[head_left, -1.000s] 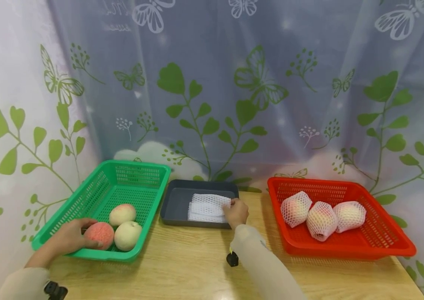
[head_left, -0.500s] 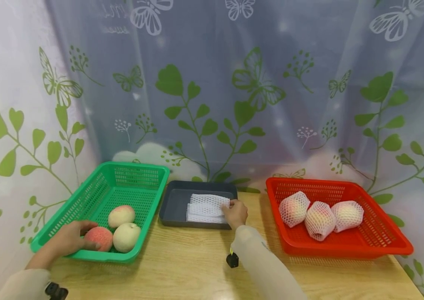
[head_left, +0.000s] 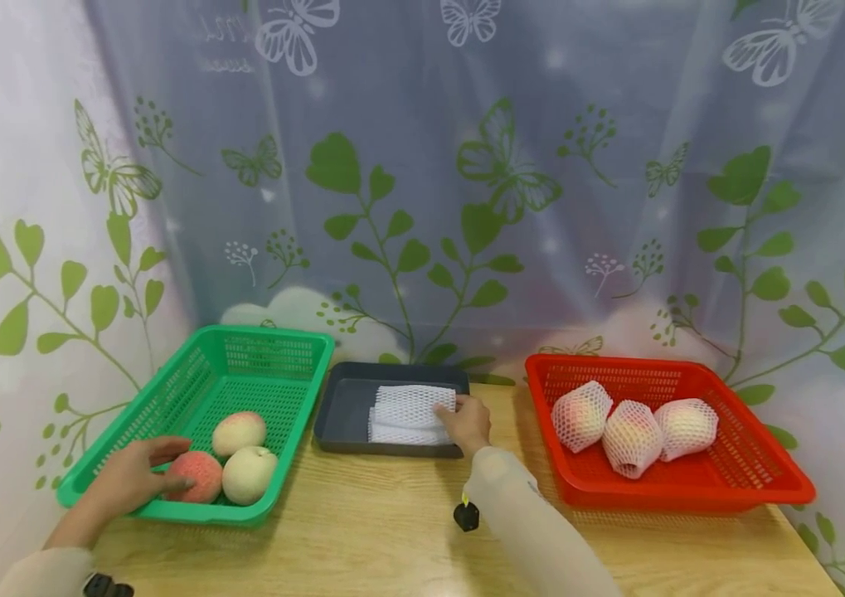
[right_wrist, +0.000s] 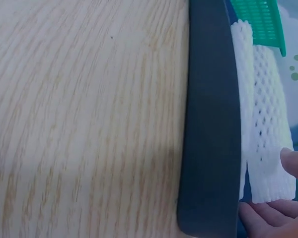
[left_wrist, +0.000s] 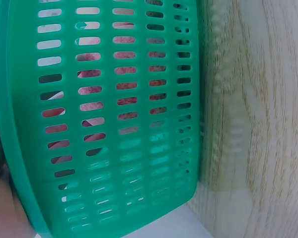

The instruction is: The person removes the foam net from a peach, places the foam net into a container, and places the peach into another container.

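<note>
In the head view my left hand (head_left: 123,477) reaches into the green basket (head_left: 308,414) and holds a reddish peach (head_left: 201,477), thumb in front and fingers behind. Two paler peaches, one upper (head_left: 239,434) and one lower (head_left: 249,475), lie beside it. My right hand (head_left: 467,423) pinches the right end of a white foam fruit net (head_left: 410,405) over the dark grey tray (head_left: 343,402). In the right wrist view the thumb lies on the net (right_wrist: 270,124), with fingers beneath. More white netting (head_left: 395,435) lies in the tray. Basket wall (left_wrist: 25,124) hides most of the left hand in the left wrist view.
A red basket (head_left: 676,497) on the right holds three net-wrapped peaches (head_left: 633,439). All the containers stand on a wooden table (head_left: 362,522). A patterned curtain (head_left: 392,99) hangs directly behind them.
The net in my right hand has lifted slightly and come apart from the netting below. My left hand stays at the reddish peach. The head view has shifted slightly.
</note>
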A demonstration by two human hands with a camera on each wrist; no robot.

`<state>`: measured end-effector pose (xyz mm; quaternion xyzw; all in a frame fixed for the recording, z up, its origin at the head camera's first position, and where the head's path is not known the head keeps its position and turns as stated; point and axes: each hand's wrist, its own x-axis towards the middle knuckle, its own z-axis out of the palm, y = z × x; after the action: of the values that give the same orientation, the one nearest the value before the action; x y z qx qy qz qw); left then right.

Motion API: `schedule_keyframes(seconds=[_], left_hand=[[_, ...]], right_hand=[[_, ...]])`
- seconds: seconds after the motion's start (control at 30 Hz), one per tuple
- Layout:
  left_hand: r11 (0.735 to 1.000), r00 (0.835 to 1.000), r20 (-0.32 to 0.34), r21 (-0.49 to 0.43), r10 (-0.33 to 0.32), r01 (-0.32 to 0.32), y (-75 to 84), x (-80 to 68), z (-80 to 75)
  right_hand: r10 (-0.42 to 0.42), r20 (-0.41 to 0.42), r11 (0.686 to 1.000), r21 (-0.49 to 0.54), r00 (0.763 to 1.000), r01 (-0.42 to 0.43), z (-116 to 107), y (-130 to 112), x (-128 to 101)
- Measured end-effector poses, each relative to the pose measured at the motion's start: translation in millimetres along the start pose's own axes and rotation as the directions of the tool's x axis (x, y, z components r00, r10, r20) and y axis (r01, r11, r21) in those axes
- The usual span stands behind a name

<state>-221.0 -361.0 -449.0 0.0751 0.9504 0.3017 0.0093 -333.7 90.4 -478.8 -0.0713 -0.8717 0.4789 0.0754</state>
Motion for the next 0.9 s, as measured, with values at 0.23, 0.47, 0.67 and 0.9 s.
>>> schedule_keyframes(seconds=[0.23, 0.47, 0.67, 0.9], left_hand=[[1.000, 0.998, -0.067, -0.017, 0.003, -0.004, 1.2, -2.6, 2.4], [0.998, 0.991, -0.125, -0.014, 0.052, -0.054, 4.0, -1.1, 3.9], [0.994, 0.976, -0.199, -0.051, 0.084, -0.095, 17.1, -1.1, 6.6], [0.983, 0.960, -0.262, -0.129, 0.097, -0.134, 39.3, 4.5, 13.2]], right_hand=[[-0.038, 0.057, 0.999, 0.021, 0.998, 0.036, -2.1, 0.0, 2.2], [-0.062, 0.082, 0.997, 0.049, 0.995, 0.058, -10.1, -5.7, 2.2], [-0.102, 0.087, 0.994, 0.042, 0.991, 0.099, -19.7, -10.1, 0.9], [-0.113, 0.096, 0.992, 0.070, 0.989, 0.107, -35.4, -16.0, -1.7]])
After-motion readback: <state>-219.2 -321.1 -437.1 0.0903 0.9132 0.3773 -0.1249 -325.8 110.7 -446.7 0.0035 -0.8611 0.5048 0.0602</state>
